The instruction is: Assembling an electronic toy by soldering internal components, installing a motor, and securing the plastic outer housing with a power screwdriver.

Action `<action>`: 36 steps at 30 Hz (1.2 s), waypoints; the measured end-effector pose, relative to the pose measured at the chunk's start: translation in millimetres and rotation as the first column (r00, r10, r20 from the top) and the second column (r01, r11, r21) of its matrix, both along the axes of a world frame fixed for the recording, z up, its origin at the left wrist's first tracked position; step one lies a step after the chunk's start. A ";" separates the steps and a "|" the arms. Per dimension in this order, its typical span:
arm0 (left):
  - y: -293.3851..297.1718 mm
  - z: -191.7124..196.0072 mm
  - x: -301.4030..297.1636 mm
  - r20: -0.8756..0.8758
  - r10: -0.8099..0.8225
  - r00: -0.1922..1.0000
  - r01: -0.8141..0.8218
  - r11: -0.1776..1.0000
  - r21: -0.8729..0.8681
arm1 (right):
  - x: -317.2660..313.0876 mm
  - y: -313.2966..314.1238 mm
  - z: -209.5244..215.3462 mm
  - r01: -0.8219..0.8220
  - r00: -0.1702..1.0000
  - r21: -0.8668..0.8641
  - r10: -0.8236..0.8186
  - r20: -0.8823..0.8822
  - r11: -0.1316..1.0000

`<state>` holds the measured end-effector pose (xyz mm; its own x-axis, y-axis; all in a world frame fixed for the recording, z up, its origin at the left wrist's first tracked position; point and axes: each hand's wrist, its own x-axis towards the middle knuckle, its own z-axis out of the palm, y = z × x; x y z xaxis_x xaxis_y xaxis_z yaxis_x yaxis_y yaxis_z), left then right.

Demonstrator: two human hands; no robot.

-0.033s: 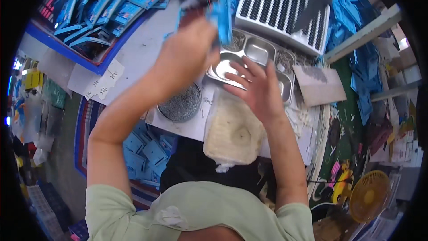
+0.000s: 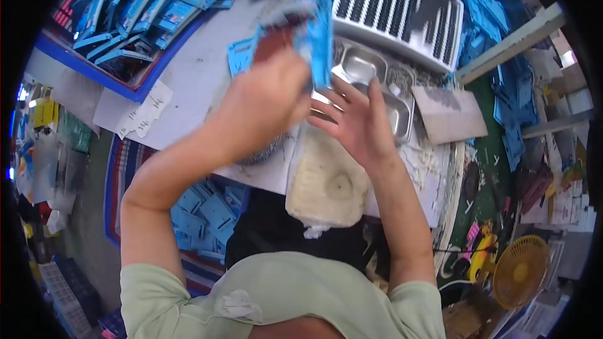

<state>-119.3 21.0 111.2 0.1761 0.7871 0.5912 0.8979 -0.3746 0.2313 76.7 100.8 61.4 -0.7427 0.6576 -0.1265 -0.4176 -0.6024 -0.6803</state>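
Note:
My left hand (image 2: pixel 267 97) is closed in front of a blue plastic panel (image 2: pixel 321 44) and seems to grip it; motion blur hides the exact hold. A dark red and grey shape (image 2: pixel 276 41) shows blurred just beyond the knuckles. To the right, my right hand (image 2: pixel 361 122) is open with its fingers spread and holds nothing. Its fingertips lie close to the panel's lower end; whether they touch I cannot tell. Under that hand is a steel compartment tray (image 2: pixel 396 110) with small metal parts in some compartments. A round dish of small grey pieces (image 2: pixel 267 150) is partly hidden below my left forearm.
A blue crate (image 2: pixel 135 94) heaped with blue plastic panels stands at the far left. At the back right is a white tray (image 2: pixel 345 22) with rows of black parts, a dark blurred object hanging above it. A yellowish block (image 2: pixel 326 179) sits at the near table edge.
My left hand and the blue panel have come nearer to me and to my right hand. The right hand, still open, has shifted slightly left. The round dish is now more covered.

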 end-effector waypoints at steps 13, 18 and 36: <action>-123.5 -98.4 81.9 0.243 -0.260 0.935 0.319 0.914 -0.251 | 99.9 -98.3 -51.8 -0.013 0.638 0.664 -0.506 0.581 0.747; -122.0 -116.6 76.1 0.238 -0.275 0.932 0.338 0.894 -0.292 | 105.4 -87.0 -60.8 -0.524 0.361 0.844 -0.869 0.339 0.111; -105.7 -106.4 79.3 0.371 -0.249 0.895 0.399 0.819 -0.412 | 103.8 -85.7 -67.5 0.313 0.556 0.586 -0.645 0.524 0.747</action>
